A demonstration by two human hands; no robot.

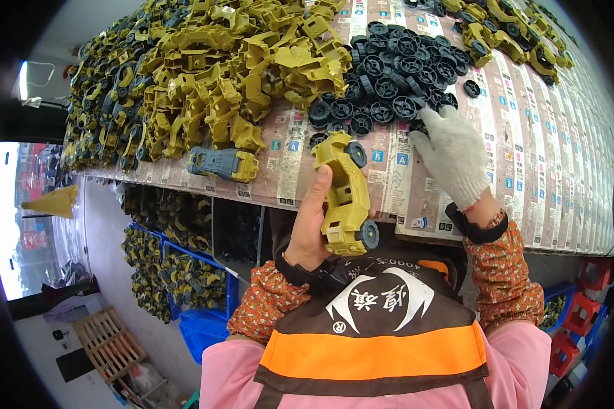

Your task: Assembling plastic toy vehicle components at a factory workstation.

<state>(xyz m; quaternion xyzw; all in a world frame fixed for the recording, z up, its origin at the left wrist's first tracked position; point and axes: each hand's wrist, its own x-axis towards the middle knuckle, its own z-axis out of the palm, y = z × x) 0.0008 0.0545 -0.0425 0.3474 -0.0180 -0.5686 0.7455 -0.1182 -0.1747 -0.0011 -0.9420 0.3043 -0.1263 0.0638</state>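
A yellow toy car body [348,199] is in my bare left hand [312,221], held at the table's near edge. Two dark wheels show on its right side, one toward each end. My right hand [455,153], in a white knit glove, reaches to the near right edge of a heap of dark toy wheels [406,73]. Its thumb is spread from the fingers, and the fingertips touch or hover at the wheels; I cannot tell which. One loose wheel [471,88] lies just right of the heap.
A big pile of yellow car bodies [211,82] covers the table's left, with wheeled toy cars [106,95] beyond. A single toy car [223,164] lies near the front edge. More cars [515,34] sit at the far right. A blue crate [201,330] stands below the table.
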